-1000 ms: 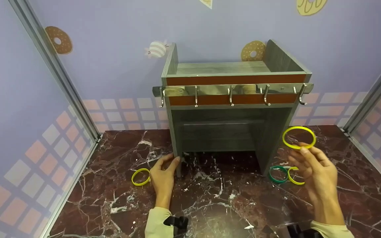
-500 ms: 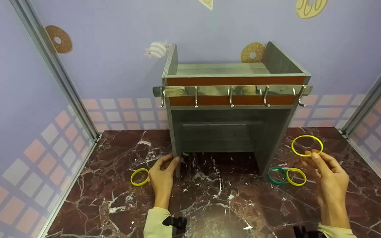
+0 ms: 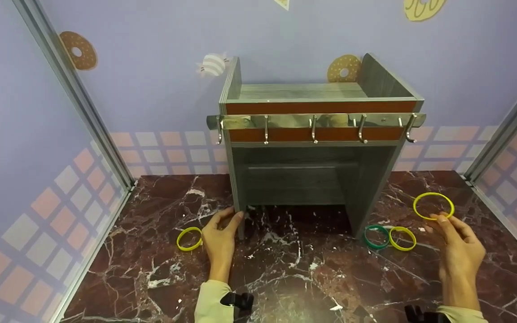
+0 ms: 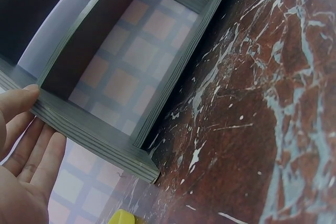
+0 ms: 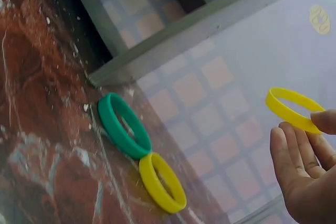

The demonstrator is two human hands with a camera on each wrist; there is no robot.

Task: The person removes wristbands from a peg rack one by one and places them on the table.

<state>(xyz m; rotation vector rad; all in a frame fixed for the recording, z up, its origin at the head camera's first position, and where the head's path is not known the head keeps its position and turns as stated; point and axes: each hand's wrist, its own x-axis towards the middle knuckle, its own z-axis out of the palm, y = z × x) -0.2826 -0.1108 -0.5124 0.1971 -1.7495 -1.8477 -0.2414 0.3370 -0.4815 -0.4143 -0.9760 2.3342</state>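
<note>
A grey wooden shelf unit point(image 3: 366, 188) stands on the dark red marbled table. My left hand point(image 3: 219, 242) grips the lower part of its left side panel point(image 4: 100, 135); the left wrist view shows the thumb at the front edge and the other fingers along the outside. Right of the unit, my right hand point(image 3: 460, 251) pinches a yellow ring point(image 3: 432, 194) by its near rim, held up over the table between thumb and fingers. Below and left of that hand lie a green ring point(image 5: 121, 135) and a second yellow ring point(image 5: 157, 187), touching each other.
Across the unit's front runs a metal rail point(image 3: 290, 121) with several hooks, all bare. Another yellow ring point(image 3: 190, 249) lies left of my left hand. Patterned walls point(image 3: 151, 89) enclose the table at the back and sides.
My right hand has moved right and down with the yellow ring, uncovering the yellow ring on the table beside the green one. The left hand has stayed on the side panel.
</note>
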